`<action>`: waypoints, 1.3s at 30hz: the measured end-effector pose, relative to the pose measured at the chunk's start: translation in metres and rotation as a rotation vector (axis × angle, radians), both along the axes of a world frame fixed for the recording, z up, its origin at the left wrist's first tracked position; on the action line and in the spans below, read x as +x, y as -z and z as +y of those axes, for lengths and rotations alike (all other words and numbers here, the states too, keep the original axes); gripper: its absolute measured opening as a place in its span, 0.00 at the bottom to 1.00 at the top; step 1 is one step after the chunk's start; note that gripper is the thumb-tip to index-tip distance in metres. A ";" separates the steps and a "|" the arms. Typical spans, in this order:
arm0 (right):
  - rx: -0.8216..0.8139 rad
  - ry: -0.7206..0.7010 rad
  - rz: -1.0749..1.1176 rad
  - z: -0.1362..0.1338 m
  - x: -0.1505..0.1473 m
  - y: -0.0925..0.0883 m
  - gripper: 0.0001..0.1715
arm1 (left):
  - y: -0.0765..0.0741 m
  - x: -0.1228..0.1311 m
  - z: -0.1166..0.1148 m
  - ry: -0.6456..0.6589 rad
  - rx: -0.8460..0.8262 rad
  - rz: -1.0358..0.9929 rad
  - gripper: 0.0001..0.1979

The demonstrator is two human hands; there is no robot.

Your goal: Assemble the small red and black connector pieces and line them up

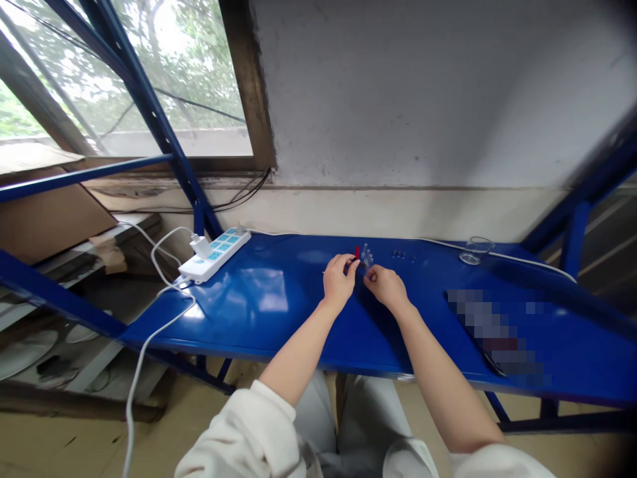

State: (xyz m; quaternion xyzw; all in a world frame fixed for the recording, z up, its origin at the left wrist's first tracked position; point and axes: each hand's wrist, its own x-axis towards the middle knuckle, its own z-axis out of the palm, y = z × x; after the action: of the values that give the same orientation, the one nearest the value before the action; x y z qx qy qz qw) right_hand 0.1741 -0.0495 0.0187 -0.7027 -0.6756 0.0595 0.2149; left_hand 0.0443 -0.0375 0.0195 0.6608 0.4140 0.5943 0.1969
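My left hand [339, 280] is closed in a pinch above the blue table, thumb and forefinger brought together. Just beyond those fingertips stands a small red piece [357, 252]; whether they grip it is too small to tell. Beside it rises a cluster of small clear tubes [365, 251], reaching down between the two hands. The curled fingers of my right hand [387, 287] are at the near right side of this cluster, and what lies in them is hidden. A few tiny dark pieces [399, 253] lie on the table beyond my right hand.
A white power strip [213, 257] with a plug and cables sits at the left of the blue table [293, 318]. A clear glass cup [470, 257] stands at the back right. Nearer lies a dark, pixelated flat object [490, 332]. Blue frame posts [154, 119] flank the table.
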 end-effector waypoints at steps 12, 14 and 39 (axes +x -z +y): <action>-0.028 0.000 -0.052 -0.002 -0.003 -0.004 0.07 | 0.003 0.000 0.001 -0.050 0.054 0.141 0.11; -0.028 0.010 -0.072 -0.002 -0.004 -0.005 0.08 | 0.003 0.001 0.000 -0.018 0.074 0.167 0.12; 0.533 -0.131 0.048 0.000 -0.011 -0.003 0.10 | 0.000 0.001 0.003 0.062 -0.075 -0.093 0.12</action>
State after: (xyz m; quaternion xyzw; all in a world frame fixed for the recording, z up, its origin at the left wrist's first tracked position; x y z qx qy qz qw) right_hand 0.1633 -0.0499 0.0221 -0.5744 -0.7062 -0.0899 0.4042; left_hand 0.0451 -0.0346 0.0200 0.6374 0.4055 0.6020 0.2588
